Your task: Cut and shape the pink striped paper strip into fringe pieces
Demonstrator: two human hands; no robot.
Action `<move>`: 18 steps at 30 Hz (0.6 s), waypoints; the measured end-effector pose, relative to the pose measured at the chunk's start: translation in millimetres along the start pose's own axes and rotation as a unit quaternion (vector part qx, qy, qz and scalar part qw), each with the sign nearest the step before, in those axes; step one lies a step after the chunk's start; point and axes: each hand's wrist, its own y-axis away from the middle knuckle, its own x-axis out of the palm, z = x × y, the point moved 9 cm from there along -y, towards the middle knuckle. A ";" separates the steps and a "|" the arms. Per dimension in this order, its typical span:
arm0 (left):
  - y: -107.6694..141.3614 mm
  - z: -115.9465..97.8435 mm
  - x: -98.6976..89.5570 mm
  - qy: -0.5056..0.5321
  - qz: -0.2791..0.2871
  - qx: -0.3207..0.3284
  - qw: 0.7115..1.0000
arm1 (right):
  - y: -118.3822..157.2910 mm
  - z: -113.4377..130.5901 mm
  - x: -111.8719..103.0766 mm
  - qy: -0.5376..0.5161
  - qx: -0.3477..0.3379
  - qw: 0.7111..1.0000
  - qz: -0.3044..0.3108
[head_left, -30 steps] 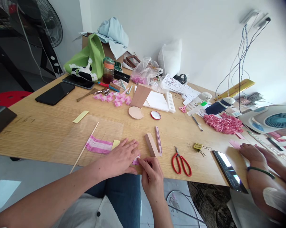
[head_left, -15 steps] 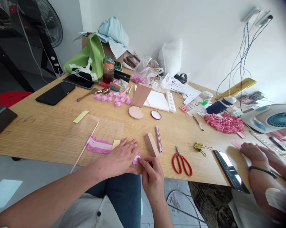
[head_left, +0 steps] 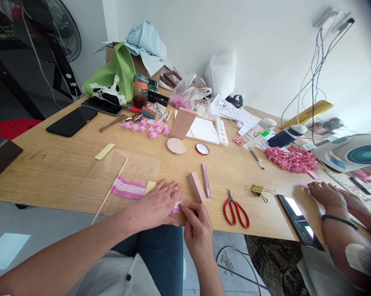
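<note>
A strip of pink and white threads (head_left: 130,189) runs from a thin wooden stick (head_left: 110,192) on the left to the table's front edge, over a clear sheet (head_left: 89,181). Yellow tape (head_left: 150,187) crosses it. My left hand (head_left: 157,204) lies flat across the strip with its fingers spread, covering part of it. Just to the right, my right hand (head_left: 198,226) has its fingers closed in a pinch at the strip's pink end (head_left: 177,206). Beyond my hands are a wooden block (head_left: 197,188) and a narrow pink tool (head_left: 206,182).
Red-handled scissors (head_left: 236,210), a gold binder clip (head_left: 262,192) and a phone (head_left: 299,222) lie to the right. Another person's hands (head_left: 330,197) rest at the far right. Behind stand a wooden disc (head_left: 176,146), a round tin (head_left: 202,149) and a jar (head_left: 140,91).
The other person's hands at the far right have shifted slightly to the left and away. My own hands look nearly unmoved.
</note>
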 end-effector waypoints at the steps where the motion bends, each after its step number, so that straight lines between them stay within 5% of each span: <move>1: 0.3 -0.2 0.0 0.000 -0.002 0.001 1.000 | -0.1 0.0 -0.2 0.000 -0.001 1.000 -0.001; 18: -1.5 1.3 -1.3 0.012 -0.009 -0.002 1.000 | -0.2 2.4 5.1 0.034 -0.004 0.999 0.024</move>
